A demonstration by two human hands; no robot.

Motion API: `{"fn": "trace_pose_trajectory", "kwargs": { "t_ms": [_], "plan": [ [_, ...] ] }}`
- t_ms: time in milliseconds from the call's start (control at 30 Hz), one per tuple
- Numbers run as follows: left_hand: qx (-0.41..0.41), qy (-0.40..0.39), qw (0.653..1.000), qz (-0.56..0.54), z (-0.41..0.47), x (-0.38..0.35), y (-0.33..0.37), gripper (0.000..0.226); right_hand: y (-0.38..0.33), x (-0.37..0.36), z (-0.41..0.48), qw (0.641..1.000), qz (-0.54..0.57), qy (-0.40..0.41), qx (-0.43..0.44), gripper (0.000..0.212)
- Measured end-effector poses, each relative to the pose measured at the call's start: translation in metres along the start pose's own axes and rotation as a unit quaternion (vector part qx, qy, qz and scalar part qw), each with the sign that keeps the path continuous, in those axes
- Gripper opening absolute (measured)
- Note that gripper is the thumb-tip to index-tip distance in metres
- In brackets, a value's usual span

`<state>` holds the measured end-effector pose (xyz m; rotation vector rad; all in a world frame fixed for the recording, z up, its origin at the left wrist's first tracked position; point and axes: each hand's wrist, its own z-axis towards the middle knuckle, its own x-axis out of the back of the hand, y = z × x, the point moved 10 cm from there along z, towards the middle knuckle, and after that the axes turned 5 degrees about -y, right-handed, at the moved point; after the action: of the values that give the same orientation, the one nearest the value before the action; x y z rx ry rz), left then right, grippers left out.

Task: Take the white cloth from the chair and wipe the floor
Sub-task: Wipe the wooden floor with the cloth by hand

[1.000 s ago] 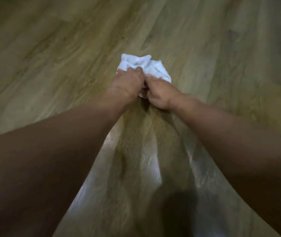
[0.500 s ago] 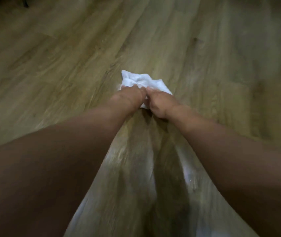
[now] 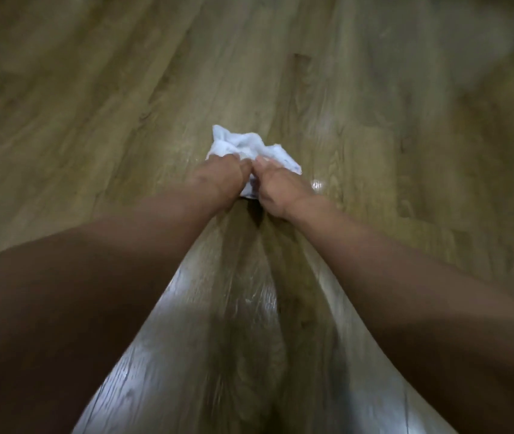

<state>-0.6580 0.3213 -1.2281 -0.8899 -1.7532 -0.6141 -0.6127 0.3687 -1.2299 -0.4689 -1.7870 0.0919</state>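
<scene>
The crumpled white cloth (image 3: 249,147) lies bunched on the glossy wood-grain plank floor (image 3: 93,120) at arm's reach, with the left hand (image 3: 218,177) and right hand (image 3: 279,186) side by side on its near edge, both seemingly gripping the fabric, though blur hides most of the fingers.

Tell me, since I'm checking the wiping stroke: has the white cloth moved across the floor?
Yes: the white cloth slid rightward, nearer the dark knot in the floor.
</scene>
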Motion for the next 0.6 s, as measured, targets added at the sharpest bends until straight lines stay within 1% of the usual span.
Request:
{"fn": "trace_pose_trajectory", "kwargs": {
  "t_ms": [67, 133, 233, 367, 467, 500, 567, 600],
  "plan": [
    [-0.031, -0.019, 0.999, 0.02, -0.005, -0.014, 0.015, 0.045, 0.005, -0.006, -0.024, 1.0, -0.02, 0.019, -0.006, 0.055],
    [-0.049, -0.014, 0.998, 0.022, -0.022, -0.023, 0.03, 0.051, 0.013, -0.021, -0.054, 0.998, -0.043, 0.034, -0.012, 0.062],
    [-0.077, -0.002, 0.997, 0.028, -0.045, -0.028, 0.056, 0.051, 0.028, -0.04, -0.081, 0.999, -0.035, 0.019, -0.016, 0.058],
    [-0.054, -0.013, 0.998, -0.043, -0.016, -0.005, 0.047, 0.045, 0.048, -0.019, -0.046, 0.999, -0.009, 0.028, -0.028, 0.059],
    [-0.006, 0.026, 0.999, -0.037, 0.006, 0.013, 0.042, 0.038, 0.055, -0.006, -0.022, 0.997, 0.033, 0.021, -0.065, 0.054],
    [0.001, 0.024, 0.999, -0.048, 0.007, 0.011, 0.044, 0.038, 0.055, -0.005, -0.024, 0.996, 0.044, 0.03, -0.071, 0.054],
    [-0.016, 0.017, 0.998, -0.057, 0.001, -0.002, 0.054, 0.04, 0.051, -0.008, -0.043, 0.995, 0.044, 0.055, -0.065, 0.057],
    [-0.04, 0.027, 0.998, -0.036, -0.005, -0.008, 0.06, 0.042, 0.052, -0.013, -0.057, 0.995, 0.045, 0.061, -0.061, 0.06]
  ]
}}
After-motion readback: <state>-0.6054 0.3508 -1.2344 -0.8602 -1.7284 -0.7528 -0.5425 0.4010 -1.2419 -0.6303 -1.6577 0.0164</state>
